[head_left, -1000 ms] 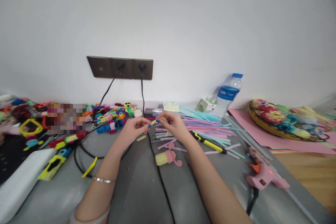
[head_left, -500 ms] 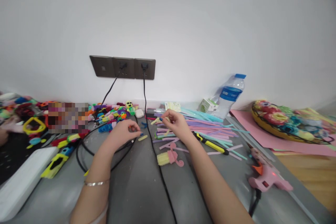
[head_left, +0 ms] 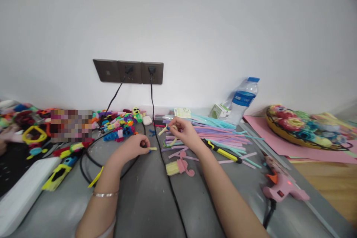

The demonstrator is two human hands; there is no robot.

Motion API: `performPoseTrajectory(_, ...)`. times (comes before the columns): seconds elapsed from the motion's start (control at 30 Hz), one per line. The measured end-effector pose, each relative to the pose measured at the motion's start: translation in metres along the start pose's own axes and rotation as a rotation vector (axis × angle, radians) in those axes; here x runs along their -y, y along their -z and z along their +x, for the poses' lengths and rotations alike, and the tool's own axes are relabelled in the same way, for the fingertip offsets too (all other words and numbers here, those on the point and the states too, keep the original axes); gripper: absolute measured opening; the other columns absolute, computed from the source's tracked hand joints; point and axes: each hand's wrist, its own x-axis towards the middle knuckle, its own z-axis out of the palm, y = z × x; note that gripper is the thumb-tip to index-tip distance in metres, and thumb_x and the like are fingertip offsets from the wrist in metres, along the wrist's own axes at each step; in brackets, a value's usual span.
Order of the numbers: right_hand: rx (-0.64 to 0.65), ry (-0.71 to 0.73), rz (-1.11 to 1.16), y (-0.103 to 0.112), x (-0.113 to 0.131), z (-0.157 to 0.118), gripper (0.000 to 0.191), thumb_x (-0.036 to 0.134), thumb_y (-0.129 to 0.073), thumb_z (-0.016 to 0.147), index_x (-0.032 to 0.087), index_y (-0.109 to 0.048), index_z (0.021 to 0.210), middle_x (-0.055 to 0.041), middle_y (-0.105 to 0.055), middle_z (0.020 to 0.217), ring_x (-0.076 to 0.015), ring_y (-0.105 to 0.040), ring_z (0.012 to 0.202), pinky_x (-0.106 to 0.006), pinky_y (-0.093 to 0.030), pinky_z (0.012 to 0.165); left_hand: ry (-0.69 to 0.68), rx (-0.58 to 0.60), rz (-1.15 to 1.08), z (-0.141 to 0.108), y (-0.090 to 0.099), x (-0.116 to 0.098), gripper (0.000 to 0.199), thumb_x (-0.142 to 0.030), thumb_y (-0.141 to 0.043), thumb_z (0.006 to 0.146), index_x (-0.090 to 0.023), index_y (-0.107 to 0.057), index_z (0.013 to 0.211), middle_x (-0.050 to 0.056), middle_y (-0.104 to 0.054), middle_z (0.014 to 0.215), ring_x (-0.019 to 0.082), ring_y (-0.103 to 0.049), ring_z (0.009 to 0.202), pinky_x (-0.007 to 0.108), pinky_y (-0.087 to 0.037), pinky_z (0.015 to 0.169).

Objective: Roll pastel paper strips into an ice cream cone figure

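My left hand [head_left: 137,145] is low over the grey table, thumb and fingertips closed on a short pale yellow pipe cleaner piece [head_left: 153,148]. Between the pinched fingers of my right hand [head_left: 182,131] is a bent pale yellow pipe cleaner [head_left: 163,131], partly covered by the hand. On the table between my forearms lies a small pink and yellow pipe cleaner figure [head_left: 175,167] with curled pink ends. Loose pastel pipe cleaners [head_left: 223,135] spread behind and beside my right hand. A yellow and black utility knife [head_left: 224,153] rests across them.
A black cable [head_left: 170,182] runs down the table between my hands. At right lie a pink glue gun [head_left: 281,187] and a basket of flowers [head_left: 299,128]. A water bottle [head_left: 244,100] leans by the wall. Colourful pipe cleaner pieces [head_left: 119,122] crowd the back left, near a white box [head_left: 28,191].
My left hand has come down and pinched the short yellow pipe cleaner piece that lay on the table. My right hand keeps its hold in nearly the same place.
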Motion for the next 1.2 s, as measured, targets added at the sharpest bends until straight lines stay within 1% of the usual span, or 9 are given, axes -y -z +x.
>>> performPoseTrajectory(0.07, 0.000, -0.007, 0.014, 0.000, 0.000, 0.000, 0.010, 0.027, -0.059, 0.082, 0.019, -0.055, 0.079, 0.0072, -0.038, 0.058, -0.0092, -0.033, 0.053, -0.024, -0.026, 0.053, 0.003, 0.008, -0.065, 0.000, 0.003, -0.003, 0.008, -0.023, -0.063, 0.066, -0.017, -0.067, 0.068, 0.001, -0.063, 0.066, 0.017, -0.054, 0.063, 0.025, -0.039, 0.059)
performPoseTrajectory(0.2, -0.038, -0.026, 0.066, 0.001, -0.001, 0.001, 0.011, 0.028, -0.060, 0.081, 0.019, -0.054, 0.081, 0.0072, -0.039, 0.058, -0.0087, -0.034, 0.052, -0.024, -0.026, 0.051, -0.035, -0.087, -0.282, 0.004, 0.006, -0.006, 0.018, -0.032, -0.067, 0.071, -0.015, -0.068, 0.076, 0.002, -0.065, 0.070, 0.016, -0.057, 0.064, 0.025, -0.042, 0.060)
performPoseTrajectory(0.4, -0.084, -0.035, 0.187, 0.000, 0.001, 0.003, 0.013, 0.028, -0.059, 0.080, 0.021, -0.048, 0.081, 0.0069, -0.042, 0.060, -0.0080, -0.033, 0.050, -0.022, -0.025, 0.047, -0.125, -0.292, -0.629, 0.017, -0.008, -0.015, 0.024, -0.034, -0.073, 0.069, -0.016, -0.062, 0.082, 0.000, -0.065, 0.070, 0.015, -0.062, 0.062, 0.026, -0.050, 0.061)
performPoseTrajectory(0.47, -0.105, -0.024, 0.191, -0.001, 0.003, 0.003, 0.012, 0.028, -0.058, 0.080, 0.021, -0.048, 0.080, 0.0071, -0.041, 0.060, -0.0079, -0.032, 0.049, -0.022, -0.025, 0.047, -0.163, -0.333, -0.707, 0.020, -0.013, -0.020, 0.028, -0.034, -0.075, 0.067, -0.017, -0.061, 0.083, -0.001, -0.064, 0.072, 0.014, -0.063, 0.061, 0.027, -0.053, 0.061)
performPoseTrajectory(0.57, -0.143, 0.015, 0.174, -0.001, 0.006, 0.003, 0.013, 0.028, -0.058, 0.080, 0.020, -0.048, 0.078, 0.0065, -0.041, 0.061, -0.0082, -0.033, 0.051, -0.023, -0.026, 0.049, -0.206, -0.371, -0.718, 0.023, -0.020, -0.028, 0.026, -0.033, -0.075, 0.069, -0.018, -0.063, 0.088, -0.002, -0.063, 0.070, 0.013, -0.063, 0.059, 0.025, -0.053, 0.060)
performPoseTrajectory(0.67, -0.153, 0.050, 0.155, -0.001, 0.006, 0.003, 0.012, 0.027, -0.058, 0.080, 0.020, -0.048, 0.077, 0.0060, -0.041, 0.062, -0.0085, -0.035, 0.053, -0.023, -0.027, 0.050, -0.212, -0.414, -0.697, 0.024, -0.026, -0.033, 0.024, -0.034, -0.072, 0.072, -0.018, -0.066, 0.090, -0.001, -0.064, 0.073, 0.013, -0.063, 0.058, 0.025, -0.054, 0.058)
performPoseTrajectory(0.87, -0.152, 0.055, 0.170, -0.002, 0.006, 0.003, 0.011, 0.026, -0.056, 0.079, 0.020, -0.047, 0.078, 0.0061, -0.041, 0.063, -0.0083, -0.035, 0.053, -0.022, -0.029, 0.049, -0.235, -0.469, -0.753, 0.027, -0.037, -0.038, 0.023, -0.034, -0.076, 0.067, -0.017, -0.070, 0.082, 0.003, -0.071, 0.078, 0.017, -0.068, 0.072, 0.029, -0.059, 0.069)
performPoseTrajectory(1.03, -0.157, 0.060, 0.156, -0.002, 0.007, 0.003, 0.012, 0.027, -0.058, 0.078, 0.020, -0.047, 0.078, 0.0064, -0.041, 0.062, -0.0079, -0.035, 0.052, -0.021, -0.028, 0.048, -0.210, -0.479, -0.796, 0.026, -0.038, -0.040, 0.024, -0.032, -0.076, 0.066, -0.016, -0.072, 0.083, 0.005, -0.074, 0.081, 0.019, -0.069, 0.077, 0.032, -0.060, 0.072)
performPoseTrajectory(1.2, -0.143, 0.082, 0.125, -0.001, 0.005, 0.003, 0.008, 0.023, -0.056, 0.078, 0.020, -0.048, 0.078, 0.0055, -0.046, 0.062, -0.0082, -0.040, 0.052, -0.022, -0.029, 0.050, -0.223, -0.499, -0.770, 0.026, -0.036, -0.039, 0.024, -0.028, -0.076, 0.065, -0.015, -0.074, 0.085, 0.006, -0.075, 0.083, 0.020, -0.070, 0.076, 0.031, -0.059, 0.070)
